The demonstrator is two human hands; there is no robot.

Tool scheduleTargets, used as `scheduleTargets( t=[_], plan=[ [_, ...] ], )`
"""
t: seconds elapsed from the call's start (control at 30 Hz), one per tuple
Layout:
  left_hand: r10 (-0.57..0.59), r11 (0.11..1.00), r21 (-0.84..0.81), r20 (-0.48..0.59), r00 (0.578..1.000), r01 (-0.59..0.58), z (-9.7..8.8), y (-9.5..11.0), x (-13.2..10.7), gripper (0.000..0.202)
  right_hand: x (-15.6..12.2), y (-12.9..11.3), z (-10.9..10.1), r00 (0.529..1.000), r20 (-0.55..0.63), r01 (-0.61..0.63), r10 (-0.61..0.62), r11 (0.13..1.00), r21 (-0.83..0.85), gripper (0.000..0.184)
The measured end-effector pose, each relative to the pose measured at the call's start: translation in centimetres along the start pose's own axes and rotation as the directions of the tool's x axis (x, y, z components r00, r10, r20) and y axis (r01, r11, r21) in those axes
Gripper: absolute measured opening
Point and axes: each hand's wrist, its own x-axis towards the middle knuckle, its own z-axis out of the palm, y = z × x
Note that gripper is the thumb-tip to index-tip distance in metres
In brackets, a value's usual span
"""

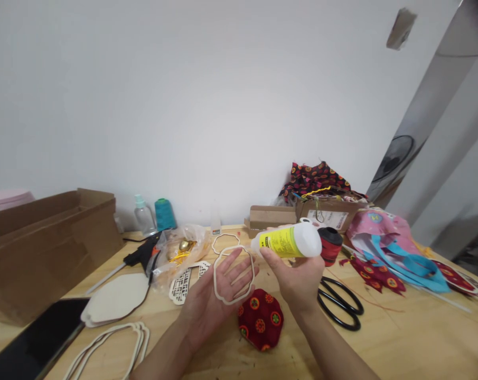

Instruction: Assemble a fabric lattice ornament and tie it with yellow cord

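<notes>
My left hand (211, 301) lies palm up with its fingers spread, and a thin cream scalloped ring frame (234, 274) rests across it. My right hand (298, 277) grips a white glue bottle with a yellow label (288, 241), tilted with its nozzle towards the left hand. Beneath the hands lies a round red patterned fabric piece (260, 319). A second ring frame (225, 244) sits on the wooden table (223, 359) beyond the fingers. Black-handled scissors (339, 305) lie right of my right hand.
Left of the hands are a hot glue gun (141, 258), cream shaped boards (115, 298), stacked ring frames (118, 348) and a black tablet or phone (36, 338). A cardboard box (44, 243) stands far left. A red thread spool (329, 245) and a pink bag (381, 237) stand right.
</notes>
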Motion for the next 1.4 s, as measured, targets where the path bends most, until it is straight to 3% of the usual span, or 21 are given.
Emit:
scheduleTargets(
  t=[0.23,0.63,1.2,1.4],
  plan=[
    [0.008,1.0,0.0,-0.004,1.0,-0.008,-0.1,0.1,0.1,0.066,0.1,-0.2,-0.2,1.0,0.011,0.001,-0.001,0.999,-0.043,0.027],
    [-0.017,1.0,0.015,0.033,0.999,0.017,-0.2,-0.1,0.1,0.059,-0.4,0.3,0.3,1.0,-0.023,0.001,0.001,0.998,0.058,0.039],
    [-0.038,0.997,0.069,-0.005,0.999,0.039,-0.3,-0.8,0.4,0.048,-1.2,-0.5,0.9,0.986,0.024,-0.165,0.163,0.968,0.19,0.045],
    [-0.071,0.997,0.037,0.002,0.998,0.07,-0.4,-0.8,0.3,0.046,-0.8,-0.1,0.8,0.989,-0.003,-0.147,0.151,0.965,0.216,0.047]
  ],
)
